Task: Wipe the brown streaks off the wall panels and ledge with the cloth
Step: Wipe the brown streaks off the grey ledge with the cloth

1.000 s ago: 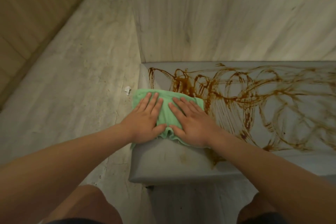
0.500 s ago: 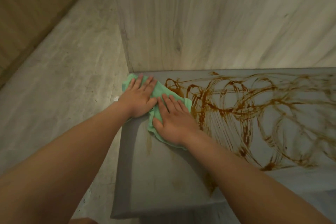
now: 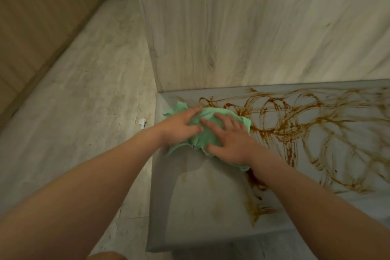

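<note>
One green cloth (image 3: pixel 207 135), bunched up, sits at center frame on the left end of the gray ledge (image 3: pixel 200 207), near its back corner. Both hands are on top of it. Left hand (image 3: pixel 179 127) lies flat on the cloth's left half, fingers spread and pointing right. Right hand (image 3: pixel 230 141) lies flat on the right half, fingers spread and pointing up-left, thumb at the cloth's lower edge. Neither hand pinches; palms and fingers press down. Fingertips of the two hands nearly meet over the middle of the cloth.

Brown streaks (image 3: pixel 295 124) loop across the ledge right of the cloth, out to the right edge of frame; the cloth's right edge touches the nearest ones. A darker smear shows at lower center by the right forearm. Faint yellowish marks sit on the ledge below the cloth.

Pale wood-grain wall panel (image 3: pixel 253 27) stands behind the ledge, upper right. Pale plank floor (image 3: pixel 84 101) fills the left, with a small white scrap (image 3: pixel 142 122) near the ledge's left edge. Tan wall (image 3: pixel 42 16) is at upper left.
</note>
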The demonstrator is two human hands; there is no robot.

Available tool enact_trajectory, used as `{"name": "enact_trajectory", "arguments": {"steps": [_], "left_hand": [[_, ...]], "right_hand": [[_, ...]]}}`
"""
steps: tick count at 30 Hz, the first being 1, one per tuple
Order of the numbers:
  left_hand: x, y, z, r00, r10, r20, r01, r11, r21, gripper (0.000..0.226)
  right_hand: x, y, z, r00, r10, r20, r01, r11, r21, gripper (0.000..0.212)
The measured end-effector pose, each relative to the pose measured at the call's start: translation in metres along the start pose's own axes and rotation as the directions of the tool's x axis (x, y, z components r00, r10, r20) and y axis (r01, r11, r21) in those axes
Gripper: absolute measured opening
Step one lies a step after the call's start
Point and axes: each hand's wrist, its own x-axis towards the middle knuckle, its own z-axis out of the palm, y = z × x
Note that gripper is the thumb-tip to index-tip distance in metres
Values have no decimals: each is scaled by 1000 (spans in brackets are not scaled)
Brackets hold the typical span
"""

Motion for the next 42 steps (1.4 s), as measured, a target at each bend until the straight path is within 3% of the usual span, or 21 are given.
{"name": "enact_trajectory", "arguments": {"steps": [2, 4, 5, 8, 10, 16, 18, 21, 23, 27, 29, 32, 35, 39, 42], "left_hand": [[-8, -1, -14, 980, -50, -190, 15, 983, -184, 39], [-9, -13, -23, 922, -122, -368, 100, 992, -79, 33], [-8, -20, -23, 915, -160, -371, 173, 985, 2, 37], [-12, -29, -17, 933, -318, -171, 345, 924, 164, 63], [-20, -27, -13, 938, -344, -44, 346, 918, 193, 85], [-25, -29, -21, 930, -344, 131, 247, 847, 470, 145], [-18, -27, -22, 917, -368, 156, 236, 814, 531, 151], [-5, -16, -21, 895, -419, 151, 231, 726, 647, 150], [1, -8, -20, 886, -439, 148, 222, 682, 697, 145], [9, -10, -16, 869, -474, 140, 247, 661, 708, 146], [9, -15, -14, 868, -475, 142, 264, 685, 679, 149], [6, -27, -9, 878, -458, 139, 297, 749, 592, 151], [3, -45, -6, 906, -396, 147, 254, 789, 559, 149], [0, -46, -3, 919, -363, 153, 226, 804, 549, 142], [3, -43, -2, 915, -379, 142, 239, 789, 567, 141]], "right_hand": [[18, -21, -11, 994, 106, 9, -107, 989, 101, 68], [40, -40, -10, 972, 230, 43, -234, 963, 132, 63], [48, -45, -4, 968, 246, 58, -249, 966, 69, 65], [59, -33, 4, 978, 202, 52, -199, 979, -54, 73], [63, -10, -2, 979, 202, 18, -201, 978, -53, 76], [95, -7, -12, 842, 537, -50, -536, 843, 42, 76], [103, -24, -7, 851, 521, -70, -517, 853, 66, 77], [97, -22, 3, 952, 278, -129, -279, 960, 10, 76], [89, -4, 0, 973, 202, -115, -208, 977, -47, 74], [100, 18, -16, 895, 441, -67, -442, 897, 4, 78], [113, 12, -18, 872, 484, -74, -485, 874, 11, 79], [114, 2, -10, 938, 344, -48, -346, 938, -33, 77], [79, 5, -3, 999, 46, -14, -47, 993, -104, 70], [6, 37, -5, 934, -338, 120, 354, 920, -169, 63], [-16, 53, -20, 952, -283, 114, 303, 921, -246, 71]]}}
